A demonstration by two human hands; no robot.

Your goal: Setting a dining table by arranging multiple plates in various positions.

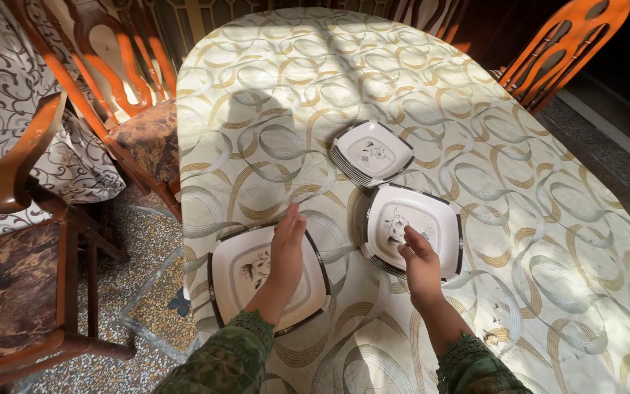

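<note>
Wooden chairs (pixel 74 146) stand around a table (pixel 548 292) with a swirly cloth, in sun and shade. Both arms are cut off at the green sleeves. The left hand (pixel 286 252) lies flat and open over the big plate (pixel 235 270). The right hand (pixel 421 266) has loose fingers touching the middle stack of plates (pixel 432 215). A small stack (pixel 373 152) sits farther back.

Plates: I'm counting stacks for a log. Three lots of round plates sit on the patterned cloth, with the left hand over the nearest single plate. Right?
Not quite: the plates are square with rounded corners, not round. The head view shows the small stack, the middle stack and the large plate under the left hand, all on the tablecloth.
</note>
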